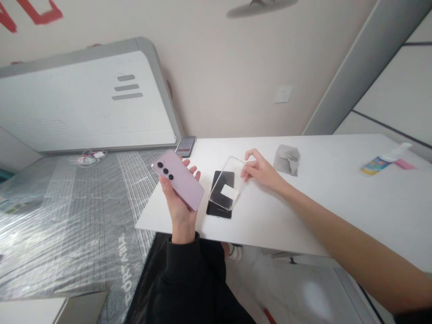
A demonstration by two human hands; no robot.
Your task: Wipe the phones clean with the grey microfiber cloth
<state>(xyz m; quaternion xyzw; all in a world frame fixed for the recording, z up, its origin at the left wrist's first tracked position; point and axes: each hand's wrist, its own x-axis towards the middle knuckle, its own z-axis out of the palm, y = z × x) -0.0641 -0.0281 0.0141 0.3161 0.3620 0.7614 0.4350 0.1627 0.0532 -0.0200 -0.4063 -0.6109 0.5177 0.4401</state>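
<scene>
In the head view, the left hand [178, 204] wraps its fingers around a pink smartphone [183, 179] and the right hand [259, 171] pinches a clear phone case [228, 181], both over the white table [276, 216], seemingly mid-handling, the next move calling for steady, light grips.

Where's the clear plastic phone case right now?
Head view, centre: the clear case is held by the right hand, overlapping the black rectangular slab on the white table.
</scene>
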